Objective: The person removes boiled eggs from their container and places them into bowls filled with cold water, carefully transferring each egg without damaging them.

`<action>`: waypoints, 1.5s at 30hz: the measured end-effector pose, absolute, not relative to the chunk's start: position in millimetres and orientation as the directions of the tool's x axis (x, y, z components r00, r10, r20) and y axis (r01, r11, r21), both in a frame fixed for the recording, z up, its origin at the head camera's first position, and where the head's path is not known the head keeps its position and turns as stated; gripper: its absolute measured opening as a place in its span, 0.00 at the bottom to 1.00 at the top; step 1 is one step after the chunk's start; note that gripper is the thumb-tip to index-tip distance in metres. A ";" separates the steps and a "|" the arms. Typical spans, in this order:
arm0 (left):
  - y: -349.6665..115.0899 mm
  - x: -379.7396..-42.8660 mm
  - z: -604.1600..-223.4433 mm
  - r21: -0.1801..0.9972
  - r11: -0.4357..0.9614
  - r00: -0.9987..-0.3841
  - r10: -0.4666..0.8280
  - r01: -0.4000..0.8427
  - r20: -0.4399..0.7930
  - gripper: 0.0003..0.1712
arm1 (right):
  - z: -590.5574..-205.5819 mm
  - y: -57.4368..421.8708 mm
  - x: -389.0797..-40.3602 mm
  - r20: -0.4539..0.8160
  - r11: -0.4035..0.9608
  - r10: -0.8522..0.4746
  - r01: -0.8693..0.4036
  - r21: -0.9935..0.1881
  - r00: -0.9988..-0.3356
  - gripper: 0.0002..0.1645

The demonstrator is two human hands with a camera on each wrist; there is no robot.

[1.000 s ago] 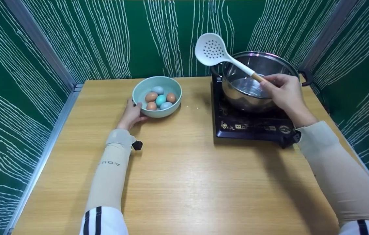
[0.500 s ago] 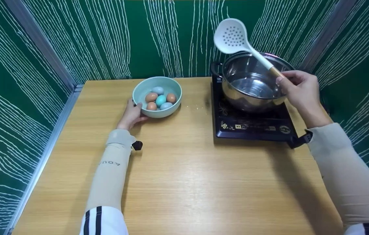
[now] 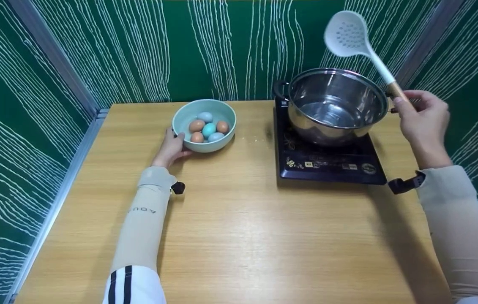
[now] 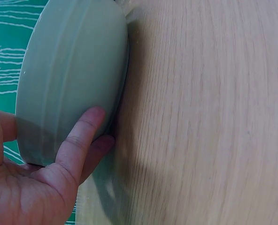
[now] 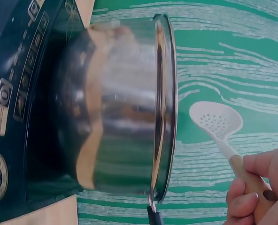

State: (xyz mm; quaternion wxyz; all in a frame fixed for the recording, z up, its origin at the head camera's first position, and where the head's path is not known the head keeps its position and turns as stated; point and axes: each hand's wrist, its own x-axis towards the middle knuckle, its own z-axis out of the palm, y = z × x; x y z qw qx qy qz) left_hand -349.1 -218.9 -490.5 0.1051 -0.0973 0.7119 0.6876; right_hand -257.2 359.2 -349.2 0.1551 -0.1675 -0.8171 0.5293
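Note:
My left hand [image 3: 170, 148] grips the near left side of a pale green bowl [image 3: 203, 147], thumb at the rim and fingers under its side. Several eggs [image 3: 208, 130] lie in the bowl, some brown, some pale blue, one turquoise. In the left wrist view the bowl's outer wall [image 4: 78, 65] stands on the table, with fingertips against it. My right hand [image 3: 425, 122] holds a white slotted ladle [image 3: 347, 34] by its wooden handle, raised head-up at the right of a steel pot [image 3: 327, 132]. The right wrist view shows the ladle's perforated head [image 5: 217, 119] above the pot's rim.
The pot sits on a black induction cooker [image 3: 327, 169] at the back right, a black handle [image 3: 280, 89] on its left. Small crumbs [image 3: 255, 140] lie on the wooden table [image 3: 239, 236] between bowl and cooker. Green patterned panels [image 3: 205, 50] stand behind and on both sides.
My right hand has carried the slotted ladle rightward, from over the pot to its right side, and the ladle's head has risen. The left hand and the bowl stay in place.

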 end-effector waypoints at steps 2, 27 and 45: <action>-219.0 -348.8 -490.5 0.956 0.055 -0.958 0.007 -0.287 -0.288 0.39 | -351.0 365.6 -255.0 0.079 0.381 0.467 0.120 -0.917 -0.880 0.26; -220.3 -346.2 -491.4 0.956 0.108 -0.961 0.001 -0.273 -0.275 0.38 | -402.9 430.2 -240.9 -0.078 0.371 0.570 0.340 -0.864 -0.818 0.32; -217.4 -347.1 -489.9 0.956 0.074 -0.958 0.003 -0.284 -0.285 0.38 | -467.1 440.3 -236.8 -0.047 0.597 0.476 0.362 -0.716 -0.878 0.35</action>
